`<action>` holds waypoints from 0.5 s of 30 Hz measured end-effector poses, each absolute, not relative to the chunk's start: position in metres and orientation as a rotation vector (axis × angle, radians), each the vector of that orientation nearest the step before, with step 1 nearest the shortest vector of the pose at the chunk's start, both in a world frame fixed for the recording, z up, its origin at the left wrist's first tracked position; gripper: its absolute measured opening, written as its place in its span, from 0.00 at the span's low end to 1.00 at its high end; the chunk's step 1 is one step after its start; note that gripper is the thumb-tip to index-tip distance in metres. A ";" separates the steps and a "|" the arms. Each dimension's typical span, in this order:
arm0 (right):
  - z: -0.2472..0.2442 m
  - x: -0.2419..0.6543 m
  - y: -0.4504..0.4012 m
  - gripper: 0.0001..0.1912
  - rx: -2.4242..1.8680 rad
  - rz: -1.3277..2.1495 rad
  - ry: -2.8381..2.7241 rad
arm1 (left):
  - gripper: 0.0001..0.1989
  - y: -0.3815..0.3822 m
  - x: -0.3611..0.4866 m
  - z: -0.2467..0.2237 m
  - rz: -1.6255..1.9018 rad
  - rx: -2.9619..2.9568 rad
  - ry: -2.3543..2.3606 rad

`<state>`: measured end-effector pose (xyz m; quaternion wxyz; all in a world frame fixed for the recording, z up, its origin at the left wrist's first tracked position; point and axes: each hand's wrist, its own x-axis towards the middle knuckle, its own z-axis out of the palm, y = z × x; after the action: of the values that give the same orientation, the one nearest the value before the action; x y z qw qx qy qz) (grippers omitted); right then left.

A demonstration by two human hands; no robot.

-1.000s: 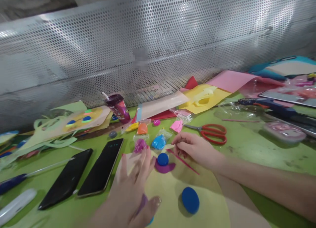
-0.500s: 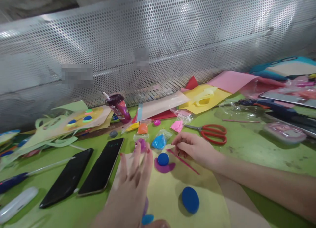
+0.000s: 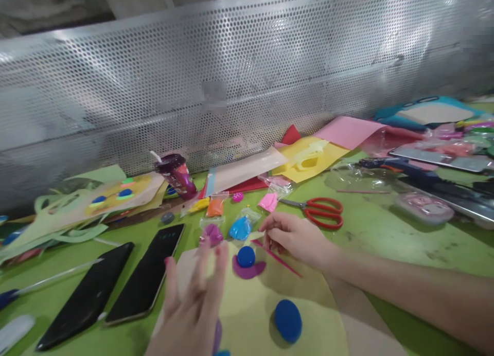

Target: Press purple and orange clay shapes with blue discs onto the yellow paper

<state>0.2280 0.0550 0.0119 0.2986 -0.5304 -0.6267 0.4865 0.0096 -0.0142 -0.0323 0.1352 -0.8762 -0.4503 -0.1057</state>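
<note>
A yellow paper disc lies on a beige sheet. On it are a blue clay ball against a purple curved clay piece, and a flattened blue clay oval. My right hand is at the disc's upper edge, fingers curled and pinched on a thin pink stick; its fingertips are partly hidden. My left hand is open, fingers spread and somewhat blurred, above the left side of the sheet. It partly hides another purple piece at the bottom.
Clay packets in blue, purple, orange and pink lie beyond the disc, beside red-handled scissors. Two phones sit left. A purple cup and coloured papers stand before a perforated metal panel.
The view has shifted slightly, so the table things sit further left and lower. My left hand has drawn back a little from the purple packet. My right hand stays at the pink stick.
</note>
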 end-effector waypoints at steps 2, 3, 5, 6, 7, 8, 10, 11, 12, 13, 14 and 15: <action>0.012 0.228 0.055 0.10 -1.419 1.281 -1.673 | 0.44 -0.016 0.012 -0.028 -0.291 -2.559 -1.273; 0.012 0.228 0.055 0.10 -1.422 1.276 -1.676 | 0.43 -0.017 0.013 -0.027 -0.313 -2.548 -1.296; 0.012 0.228 0.056 0.10 -1.428 1.269 -1.682 | 0.42 -0.018 0.014 -0.024 -0.354 -2.526 -1.357; 0.012 0.228 0.056 0.11 -1.432 1.266 -1.686 | 0.42 -0.018 0.013 -0.024 -0.347 -2.536 -1.362; 0.012 0.228 0.056 0.11 -1.436 1.263 -1.691 | 0.42 -0.019 0.013 -0.023 -0.329 -2.560 -1.341; 0.012 0.228 0.056 0.11 -1.440 1.259 -1.696 | 0.40 -0.019 0.012 -0.023 -0.319 -2.580 -1.321; 0.013 0.228 0.056 0.11 -1.447 1.250 -1.702 | 0.38 -0.019 0.011 -0.021 -0.379 -2.576 -1.335; 0.013 0.228 0.055 0.11 -1.450 1.246 -1.703 | 0.38 -0.018 0.011 -0.020 -0.428 -2.564 -1.356; 0.013 0.228 0.055 0.11 -1.450 1.244 -1.705 | 0.39 -0.018 0.011 -0.019 -0.451 -2.575 -1.354; 0.013 0.228 0.055 0.11 -1.447 1.244 -1.708 | 0.41 -0.017 0.011 -0.018 -0.434 -2.611 -1.332; 0.013 0.228 0.055 0.11 -1.443 1.243 -1.712 | 0.41 -0.017 0.012 -0.018 -0.401 -2.649 -1.304; 0.012 0.228 0.055 0.11 -1.436 1.243 -1.717 | 0.40 -0.016 0.012 -0.018 -0.382 -2.669 -1.290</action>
<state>0.2284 0.0549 0.0123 0.2865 -0.5375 -0.6424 0.4652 0.0117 -0.0156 -0.0183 0.0762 -0.8903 -0.4305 -0.1274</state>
